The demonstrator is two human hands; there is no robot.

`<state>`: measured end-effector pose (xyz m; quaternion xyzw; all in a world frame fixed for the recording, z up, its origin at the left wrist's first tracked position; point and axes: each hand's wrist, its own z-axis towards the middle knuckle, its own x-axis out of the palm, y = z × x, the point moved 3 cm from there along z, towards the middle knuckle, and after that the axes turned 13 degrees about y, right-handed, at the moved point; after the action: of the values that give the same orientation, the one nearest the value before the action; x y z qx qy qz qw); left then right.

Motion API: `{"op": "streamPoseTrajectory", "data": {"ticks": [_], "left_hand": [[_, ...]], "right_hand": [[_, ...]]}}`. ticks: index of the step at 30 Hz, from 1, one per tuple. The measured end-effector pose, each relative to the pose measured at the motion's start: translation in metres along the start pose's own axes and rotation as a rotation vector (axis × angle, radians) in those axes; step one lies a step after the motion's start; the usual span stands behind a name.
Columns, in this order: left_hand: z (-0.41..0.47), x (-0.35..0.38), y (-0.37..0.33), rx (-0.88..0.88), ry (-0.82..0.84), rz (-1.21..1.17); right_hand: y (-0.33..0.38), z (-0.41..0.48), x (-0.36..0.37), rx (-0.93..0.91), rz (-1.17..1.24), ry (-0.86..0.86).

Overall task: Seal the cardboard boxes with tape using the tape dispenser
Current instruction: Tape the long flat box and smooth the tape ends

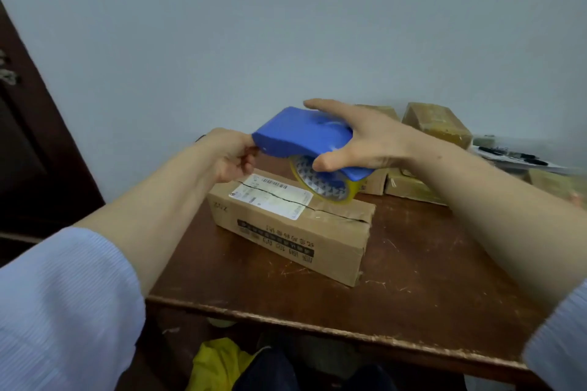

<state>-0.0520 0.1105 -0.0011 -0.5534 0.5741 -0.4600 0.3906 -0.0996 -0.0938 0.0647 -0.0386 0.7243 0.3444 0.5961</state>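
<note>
The dispenser (301,133) hangs in the air over the far edge of the box (286,222), its yellow tape roll (320,182) just above the lid. The right hand (365,136) clamps the blue shell from its 3 o'clock end, thumb on the near side and fingers over the top. The left hand (228,155) curls tight at the nose, at 9 o'clock, pinching its lower edge; whether it has the tape end I cannot tell. The shell looks light, hard and smooth, so I'd hold it just so, across the back. The box sits mid-table (428,263), stiff but dented, its seam open across the label (273,197); I'd press on the flaps beside the seam. More boxes (435,120) wait at 2 o'clock.
</note>
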Motion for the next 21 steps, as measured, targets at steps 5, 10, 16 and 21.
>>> {"op": "streamPoseTrajectory", "data": {"ticks": [5,10,16,21], "left_hand": [[0.018,-0.037,0.005,0.025,-0.060,0.055],[0.028,-0.115,0.028,-0.006,-0.295,0.117],[0.048,-0.125,0.039,0.001,-0.305,0.129],[0.056,-0.131,0.046,0.003,-0.335,0.171]], "right_hand": [[0.008,0.012,0.006,-0.018,0.023,0.087],[-0.020,0.006,-0.001,0.059,0.107,0.174],[-0.027,0.022,0.008,0.081,0.151,0.196],[-0.024,0.035,0.015,0.105,0.122,0.224]]}}
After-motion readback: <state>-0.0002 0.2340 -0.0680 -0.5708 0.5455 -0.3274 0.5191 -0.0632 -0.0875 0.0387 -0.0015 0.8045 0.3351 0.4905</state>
